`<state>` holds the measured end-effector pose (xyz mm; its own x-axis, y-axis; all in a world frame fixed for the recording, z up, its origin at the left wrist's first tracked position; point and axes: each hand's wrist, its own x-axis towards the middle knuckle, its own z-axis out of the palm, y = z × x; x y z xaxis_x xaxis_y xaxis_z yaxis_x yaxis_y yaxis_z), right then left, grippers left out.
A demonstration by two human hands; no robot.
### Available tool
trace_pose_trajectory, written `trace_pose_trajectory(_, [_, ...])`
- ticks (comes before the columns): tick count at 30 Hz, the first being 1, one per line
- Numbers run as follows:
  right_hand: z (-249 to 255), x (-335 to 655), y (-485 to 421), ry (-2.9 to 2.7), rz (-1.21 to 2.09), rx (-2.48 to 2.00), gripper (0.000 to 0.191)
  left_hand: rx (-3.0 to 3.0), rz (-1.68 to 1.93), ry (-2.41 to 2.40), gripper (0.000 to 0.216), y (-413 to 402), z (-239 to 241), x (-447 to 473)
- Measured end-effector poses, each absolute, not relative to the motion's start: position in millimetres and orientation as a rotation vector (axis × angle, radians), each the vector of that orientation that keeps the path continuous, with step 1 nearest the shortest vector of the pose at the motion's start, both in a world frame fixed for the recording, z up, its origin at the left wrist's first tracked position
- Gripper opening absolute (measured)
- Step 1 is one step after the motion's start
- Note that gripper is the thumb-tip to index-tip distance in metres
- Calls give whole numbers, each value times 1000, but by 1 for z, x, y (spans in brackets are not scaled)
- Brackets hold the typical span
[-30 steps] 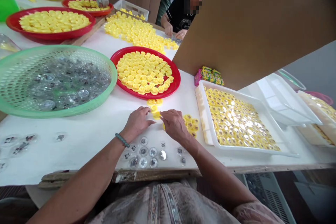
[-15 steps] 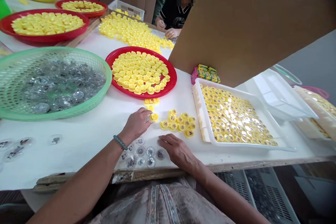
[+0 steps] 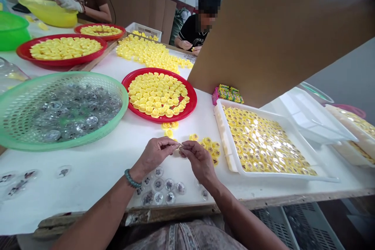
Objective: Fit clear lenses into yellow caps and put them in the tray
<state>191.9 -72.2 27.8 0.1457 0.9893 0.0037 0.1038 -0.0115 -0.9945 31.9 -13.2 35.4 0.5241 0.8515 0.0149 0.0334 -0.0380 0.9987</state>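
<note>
My left hand [image 3: 154, 155], with a beaded bracelet at the wrist, and my right hand [image 3: 201, 161] meet fingertip to fingertip above the white table. Both are closed in a pinch; a thin pale edge shows between the fingertips, too small to name. Several clear round discs with dark printed figures [image 3: 158, 184] lie in front of my left wrist, and a single clear disc [image 3: 204, 194] lies by my right forearm. Behind my right hand sit several yellow cup-shaped pieces with printed tops [image 3: 207, 141]. Plain yellow pieces [image 3: 168, 133] lie just beyond my left hand.
A red tray [image 3: 192, 105] of yellow pieces stands ahead. The green basket [image 3: 125, 99] at left holds clear discs. A white tray [image 3: 220, 134] of printed yellow pieces stands right, below a cardboard sheet [image 3: 263, 27]. Two people work across the table.
My hands have come together and risen off the table, fingertips touching. The yellow piece by my left fingers is now hidden. My view has tilted up slightly.
</note>
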Motion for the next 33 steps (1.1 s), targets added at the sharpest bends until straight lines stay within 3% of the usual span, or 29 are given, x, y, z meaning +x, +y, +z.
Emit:
trace_pose_trajectory(15, [25, 192, -60, -928, 1112, -1363, 17, 1302, 794, 841, 25, -13, 32, 36])
trace_pose_trajectory(24, [53, 210, -54, -1853, 704, -1530, 9, 1559, 693, 898, 24, -7, 31, 28])
trace_pose_trajectory(31, [47, 202, -48, -1837, 642, -1486, 8, 1505, 672, 915, 29, -9, 25, 32])
trace_pose_trajectory(33, [45, 200, -49, -1827, 586, -1494, 17, 1345, 737, 905, 30, -8, 22, 36])
